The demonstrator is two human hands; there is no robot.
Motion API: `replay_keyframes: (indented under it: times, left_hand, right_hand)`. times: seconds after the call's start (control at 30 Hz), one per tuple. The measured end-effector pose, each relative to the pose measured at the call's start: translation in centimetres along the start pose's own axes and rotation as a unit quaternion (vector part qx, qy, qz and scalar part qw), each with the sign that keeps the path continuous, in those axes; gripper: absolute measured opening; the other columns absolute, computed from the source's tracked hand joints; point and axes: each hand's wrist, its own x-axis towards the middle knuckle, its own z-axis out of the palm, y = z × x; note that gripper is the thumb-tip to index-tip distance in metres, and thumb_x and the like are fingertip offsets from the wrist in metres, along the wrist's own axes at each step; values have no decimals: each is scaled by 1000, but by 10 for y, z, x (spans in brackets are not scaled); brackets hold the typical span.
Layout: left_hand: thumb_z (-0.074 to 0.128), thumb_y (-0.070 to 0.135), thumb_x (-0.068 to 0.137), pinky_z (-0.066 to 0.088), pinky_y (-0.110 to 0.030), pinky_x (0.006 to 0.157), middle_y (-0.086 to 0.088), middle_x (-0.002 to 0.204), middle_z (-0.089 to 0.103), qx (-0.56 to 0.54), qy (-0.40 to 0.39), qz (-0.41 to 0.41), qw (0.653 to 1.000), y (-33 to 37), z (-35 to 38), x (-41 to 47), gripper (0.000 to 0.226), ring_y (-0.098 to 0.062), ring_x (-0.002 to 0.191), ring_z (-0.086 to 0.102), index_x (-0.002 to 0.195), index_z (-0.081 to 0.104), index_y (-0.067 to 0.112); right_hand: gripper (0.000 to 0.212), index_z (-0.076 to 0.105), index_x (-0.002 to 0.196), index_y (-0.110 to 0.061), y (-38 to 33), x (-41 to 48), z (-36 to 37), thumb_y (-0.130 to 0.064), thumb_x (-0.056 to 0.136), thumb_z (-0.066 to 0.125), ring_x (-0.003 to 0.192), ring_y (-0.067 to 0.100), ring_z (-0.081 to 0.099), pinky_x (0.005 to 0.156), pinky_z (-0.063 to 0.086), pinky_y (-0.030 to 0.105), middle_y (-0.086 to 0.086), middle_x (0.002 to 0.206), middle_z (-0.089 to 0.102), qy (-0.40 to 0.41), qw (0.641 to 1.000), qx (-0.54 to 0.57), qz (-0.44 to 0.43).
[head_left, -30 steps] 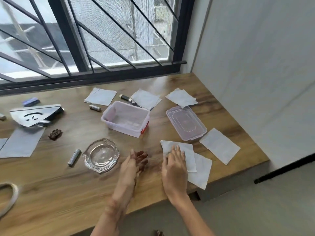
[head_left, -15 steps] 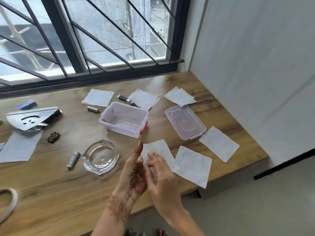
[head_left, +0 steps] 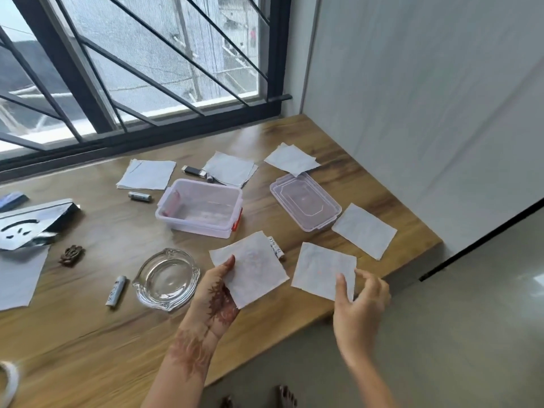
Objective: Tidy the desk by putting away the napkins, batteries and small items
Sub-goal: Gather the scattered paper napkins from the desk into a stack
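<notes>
My left hand (head_left: pixel 216 293) holds a white napkin (head_left: pixel 250 269) by its near left edge, just above the desk. My right hand (head_left: pixel 359 295) pinches the near right corner of a second napkin (head_left: pixel 322 270) lying by the desk's front edge. A battery (head_left: pixel 275 247) pokes out from behind the held napkin. An open clear plastic box (head_left: pixel 203 207) stands beyond my hands, its lid (head_left: pixel 304 200) lying to its right. More batteries lie near the ashtray (head_left: pixel 116 290) and behind the box (head_left: pixel 139 196).
Other napkins lie at the right (head_left: pixel 363 231), along the back (head_left: pixel 291 159) (head_left: pixel 229 167) (head_left: pixel 147 173) and at the far left (head_left: pixel 17 278). A glass ashtray (head_left: pixel 166 278), a USB stick (head_left: pixel 194 171), a brown ornament (head_left: pixel 71 254), a silver packet (head_left: pixel 29 222) and a tape roll (head_left: pixel 7 384) are also on the desk.
My right hand left the stacked napkins. The top napkin went into my left hand and was lifted. My right hand moved right onto the lower napkin's corner. A battery came into view.
</notes>
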Motion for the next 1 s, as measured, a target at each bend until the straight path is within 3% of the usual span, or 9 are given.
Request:
replay_keyframes:
  times: [0.1, 0.2, 0.37, 0.47, 0.67, 0.73, 0.8, 0.87, 1.0]
  left_hand:
    - [43, 13, 94, 56, -34, 46, -16, 76, 73, 10, 4, 1, 1000, 1, -1, 1, 26, -25, 64, 71, 106, 57, -5]
    - [44, 14, 94, 56, -34, 46, -15, 73, 73, 25, 15, -3, 1000, 0, -3, 3, 22, -24, 61, 71, 99, 58, -3]
    - [44, 14, 94, 55, -32, 45, -14, 71, 73, 34, 5, -5, 999, -1, -5, 4, 22, -23, 60, 71, 94, 59, -3]
    - [43, 13, 94, 56, -32, 47, -13, 71, 73, 37, 2, -6, 999, -2, -5, 5, 22, -23, 60, 71, 93, 59, -2]
    - [47, 16, 94, 57, -32, 48, -10, 72, 73, 37, 27, -27, 999, -2, -5, 9, 20, -22, 60, 71, 98, 59, 1]
    - [47, 16, 94, 58, -33, 49, -10, 72, 73, 35, 24, -29, 999, -2, -3, 10, 19, -21, 60, 71, 96, 60, 2]
    - [47, 15, 94, 58, -34, 50, -10, 72, 73, 31, 19, -28, 999, -1, -2, 11, 19, -22, 60, 71, 97, 60, 2]
    - [47, 17, 94, 58, -35, 52, -11, 75, 73, 27, 13, -29, 999, -1, -1, 14, 20, -22, 62, 71, 101, 60, 2]
    - [45, 22, 94, 58, -39, 63, -17, 91, 71, 23, -19, -46, 999, 1, 4, 18, 32, -26, 71, 71, 108, 59, -3]
  right_hand:
    - [44, 51, 110, -1, 17, 7, -7, -29, 81, 68, 100, 27, 50, 74, 40, 28, 15, 110, 50, -22, 992, 31, 119]
    - [43, 48, 104, -7, 21, 8, -9, -32, 79, 71, 78, 18, 57, 59, 43, 24, 10, 95, 58, -68, 967, 95, 228]
    - [34, 54, 105, -3, 26, 9, -12, -17, 79, 72, 65, 17, 63, 55, 47, 22, 13, 87, 66, -66, 938, 163, 297]
    - [25, 61, 101, -1, 21, 13, -19, -14, 81, 70, 64, 16, 62, 56, 47, 22, 13, 84, 67, -60, 935, 186, 296]
    - [12, 66, 85, -8, -21, 23, -22, -20, 83, 68, 80, 17, 62, 63, 47, 20, 6, 86, 67, -80, 960, 188, 190]
    - [11, 64, 85, -11, -40, 27, -21, -22, 83, 66, 81, 9, 62, 60, 46, 13, 1, 87, 66, -89, 972, 173, 130]
    - [7, 62, 86, -13, -60, 28, -20, -20, 84, 64, 80, -4, 59, 59, 46, 8, -7, 90, 64, -107, 982, 153, 38]
    - [3, 61, 84, -13, -77, 25, -16, -15, 85, 63, 83, -12, 57, 69, 47, 6, -13, 91, 61, -126, 980, 129, -80]
    - [5, 59, 86, -8, -94, 13, 3, -8, 84, 64, 99, 0, 55, 87, 33, -5, 3, 109, 64, -193, 936, 17, -296]
